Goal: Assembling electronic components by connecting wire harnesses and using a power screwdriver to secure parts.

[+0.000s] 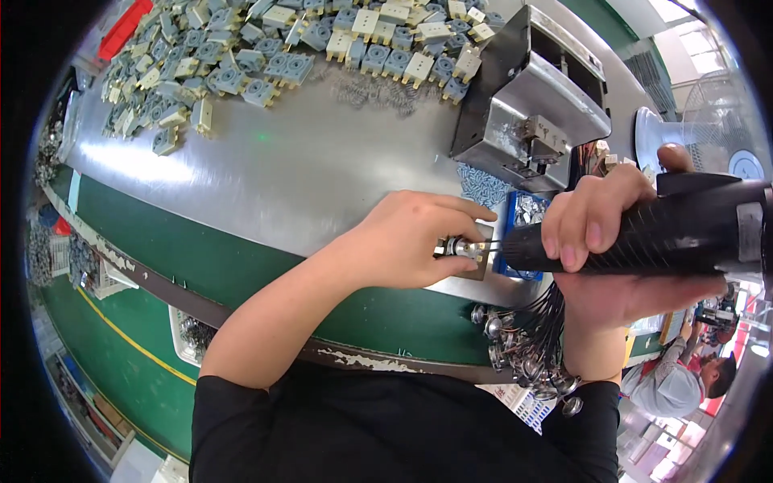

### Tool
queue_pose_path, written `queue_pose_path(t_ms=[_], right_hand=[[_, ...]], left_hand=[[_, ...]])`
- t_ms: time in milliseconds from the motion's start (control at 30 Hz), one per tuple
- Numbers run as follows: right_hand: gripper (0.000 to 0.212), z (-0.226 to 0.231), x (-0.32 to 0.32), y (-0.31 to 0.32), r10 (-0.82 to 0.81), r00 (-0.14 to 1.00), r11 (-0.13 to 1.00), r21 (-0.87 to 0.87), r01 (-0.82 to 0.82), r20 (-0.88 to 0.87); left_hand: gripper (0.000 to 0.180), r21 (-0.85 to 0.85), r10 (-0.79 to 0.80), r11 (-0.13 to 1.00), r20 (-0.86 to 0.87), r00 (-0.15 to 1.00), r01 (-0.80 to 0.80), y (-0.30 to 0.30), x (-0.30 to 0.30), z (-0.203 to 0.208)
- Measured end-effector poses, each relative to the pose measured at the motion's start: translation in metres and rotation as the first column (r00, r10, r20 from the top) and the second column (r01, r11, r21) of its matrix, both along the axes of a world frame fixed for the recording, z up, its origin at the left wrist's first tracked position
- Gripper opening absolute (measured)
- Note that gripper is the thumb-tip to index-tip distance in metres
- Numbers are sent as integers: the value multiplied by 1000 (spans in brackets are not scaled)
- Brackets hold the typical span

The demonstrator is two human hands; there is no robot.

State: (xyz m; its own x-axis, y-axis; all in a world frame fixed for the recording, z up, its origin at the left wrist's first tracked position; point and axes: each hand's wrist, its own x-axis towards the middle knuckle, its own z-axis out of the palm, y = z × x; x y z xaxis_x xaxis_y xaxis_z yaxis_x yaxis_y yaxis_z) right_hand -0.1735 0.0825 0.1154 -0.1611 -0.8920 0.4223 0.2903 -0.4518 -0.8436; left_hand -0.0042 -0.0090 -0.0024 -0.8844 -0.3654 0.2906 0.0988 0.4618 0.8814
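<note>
My right hand (600, 213) is wrapped around a black electric screwdriver (660, 229), held nearly level with its nose toward the left. A thin bit reaches from the nose to a small metal-and-white part (459, 247). My left hand (419, 233) pinches that part between thumb and fingers, on a small flat plate (481, 266) at the bench edge. The part's exact kind is too small to tell. Close to the screwdriver nose, a blue tray (527, 211) of shiny metal pieces is partly hidden by my right hand. Small bluish screws (481, 185) lie heaped beside it.
A bent-metal fixture (539, 105) stands beyond my hands. Grey and cream block-shaped parts (370, 40) cover the far bench, with loose springs (386, 92) before them. Black wires with round metal ends (523, 354) hang over the near edge. A person (676, 382) works at right.
</note>
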Motion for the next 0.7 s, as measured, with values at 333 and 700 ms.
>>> queue_pose_path(t_ms=[333, 700], right_hand=[[120, -24, 19, -11, -52, 996, 998, 38, 55, -67], [120, -24, 25, -10, -65, 995, 995, 73, 71, -76]], left_hand=[[25, 3, 3, 1000, 79, 997, -4, -1, 3, 3], [26, -4, 5, 1000, 61, 998, -4, -1, 2, -1]])
